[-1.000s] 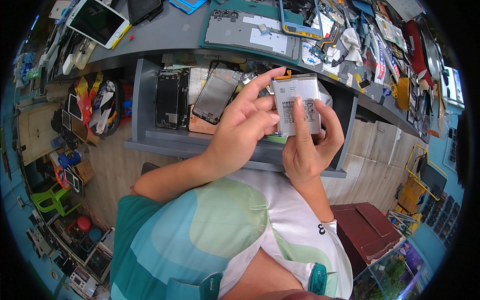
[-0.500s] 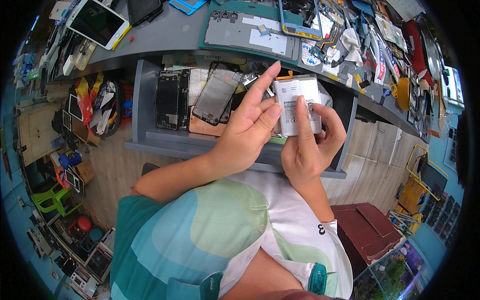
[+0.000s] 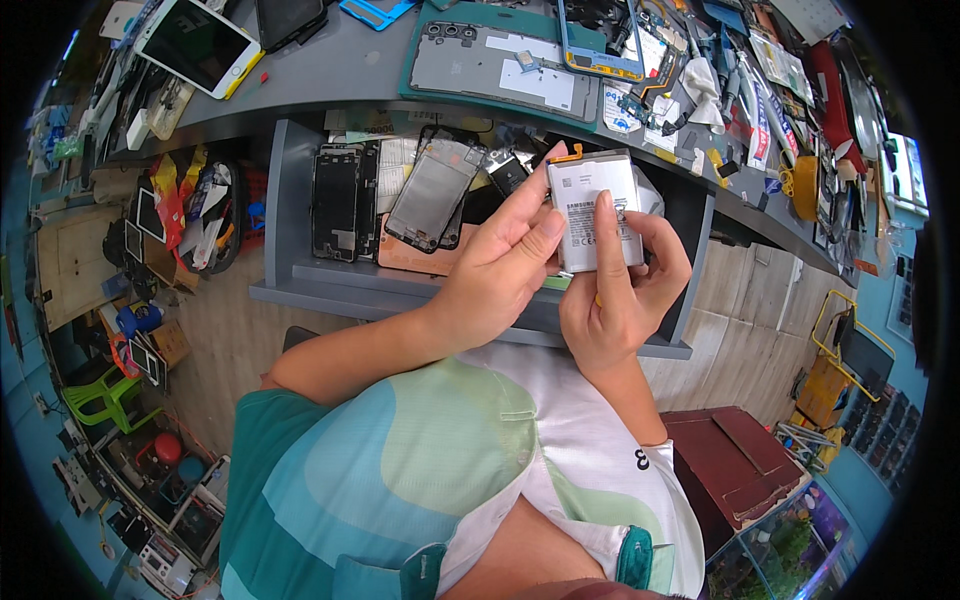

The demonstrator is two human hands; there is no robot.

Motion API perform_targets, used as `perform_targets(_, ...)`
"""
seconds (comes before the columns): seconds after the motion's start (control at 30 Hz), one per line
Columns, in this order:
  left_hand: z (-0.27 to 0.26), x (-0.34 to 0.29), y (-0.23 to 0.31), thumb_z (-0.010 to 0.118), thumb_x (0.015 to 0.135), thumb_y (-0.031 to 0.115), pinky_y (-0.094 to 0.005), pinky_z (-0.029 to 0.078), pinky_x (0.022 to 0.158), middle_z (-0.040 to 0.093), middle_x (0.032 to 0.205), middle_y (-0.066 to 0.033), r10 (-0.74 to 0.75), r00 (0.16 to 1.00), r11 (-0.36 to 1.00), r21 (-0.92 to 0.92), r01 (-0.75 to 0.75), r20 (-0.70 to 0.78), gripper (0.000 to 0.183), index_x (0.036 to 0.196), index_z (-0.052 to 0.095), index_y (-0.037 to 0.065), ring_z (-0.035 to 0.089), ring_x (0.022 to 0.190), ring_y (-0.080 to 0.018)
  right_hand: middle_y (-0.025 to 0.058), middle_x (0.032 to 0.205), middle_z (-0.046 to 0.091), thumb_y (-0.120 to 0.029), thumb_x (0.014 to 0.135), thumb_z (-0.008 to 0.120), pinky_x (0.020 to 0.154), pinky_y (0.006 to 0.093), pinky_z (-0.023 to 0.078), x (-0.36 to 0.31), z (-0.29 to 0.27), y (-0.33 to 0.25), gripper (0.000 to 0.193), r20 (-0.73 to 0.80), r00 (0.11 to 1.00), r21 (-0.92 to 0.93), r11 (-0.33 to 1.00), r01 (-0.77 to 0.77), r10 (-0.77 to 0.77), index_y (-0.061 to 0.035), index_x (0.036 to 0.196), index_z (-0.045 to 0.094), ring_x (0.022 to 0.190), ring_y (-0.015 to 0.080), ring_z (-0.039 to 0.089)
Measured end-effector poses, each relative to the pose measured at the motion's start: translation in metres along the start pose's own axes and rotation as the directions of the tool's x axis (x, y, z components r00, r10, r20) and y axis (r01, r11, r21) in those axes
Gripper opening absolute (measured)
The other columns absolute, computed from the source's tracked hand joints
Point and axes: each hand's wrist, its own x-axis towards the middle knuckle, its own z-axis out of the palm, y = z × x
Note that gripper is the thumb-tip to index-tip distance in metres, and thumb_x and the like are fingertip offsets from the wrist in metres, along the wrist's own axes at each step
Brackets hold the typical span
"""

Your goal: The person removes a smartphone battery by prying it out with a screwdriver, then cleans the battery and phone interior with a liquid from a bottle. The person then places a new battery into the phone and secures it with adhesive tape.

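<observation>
Here in my right grip, the battery has a smooth, silvery-white wrapper with a soft sheen! Twelve o'clock, the phone back shows matt grey, and the tabletop beneath answers in smooth, dull grey. Half past ten now: a white phone, its dark screen all glassy gloss! Half past eight, a green plastic chair, smooth and shiny; six, my shirt, matt cloth, finely textured!
</observation>
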Motion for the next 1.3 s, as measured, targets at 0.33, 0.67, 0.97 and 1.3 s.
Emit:
perform_targets(0.33,0.0052,0.0001,-0.0064,0.039,0.117,0.018,-0.044,0.031,0.127,0.035,0.168,-0.0132,0.04,0.999,0.995,-0.092,-0.039,0.005,0.065,0.172,0.006,0.01,0.039,0.153,-0.0239,0.0126,0.122,0.056,0.015,0.061,0.066,0.058,0.0291,0.043,0.0013,0.0044,0.0056,0.077,-0.086,0.991,-0.058,0.994,0.093,-0.098,-0.006,0.135,0.076,0.102,0.0228,0.061)
perform_targets(0.67,0.0064,0.0007,-0.0047,0.035,0.118,0.019,-0.0414,0.031,0.127,0.032,0.169,-0.0123,0.043,0.998,0.995,-0.091,-0.04,0.035,0.065,0.173,0.001,0.014,0.036,0.155,-0.0237,0.0146,0.123,0.058,0.012,0.063,0.066,0.063,0.0304,0.048,-0.0004,0.0045,0.0015,0.075,-0.05,0.996,-0.05,0.996,0.072,-0.075,-0.0036,0.136,0.075,0.102,0.024,0.062)
perform_targets(0.97,0.0075,0.001,-0.0024,0.035,0.118,0.017,-0.0431,0.032,0.127,0.036,0.167,-0.0135,0.054,0.998,0.993,-0.105,-0.051,0.029,0.063,0.173,0.006,0.013,0.039,0.153,-0.0245,0.0159,0.126,0.061,0.011,0.066,0.066,0.072,0.0307,0.054,0.0,0.0036,0.0009,0.072,-0.028,0.997,-0.041,0.997,0.068,-0.07,-0.0018,0.136,0.074,0.105,0.0265,0.063)
perform_targets(1.3,0.0093,0.0004,0.0003,0.036,0.118,0.02,-0.0433,0.037,0.124,0.039,0.164,-0.0131,0.018,1.0,0.992,-0.121,-0.017,0.009,0.062,0.173,0.008,0.014,0.043,0.149,-0.0243,0.0184,0.131,0.065,0.001,0.071,0.063,0.086,0.0365,0.058,0.0018,-0.0021,-0.0019,0.065,0.034,0.998,-0.04,0.997,0.061,-0.06,-0.0013,0.135,0.074,0.112,0.0299,0.065)
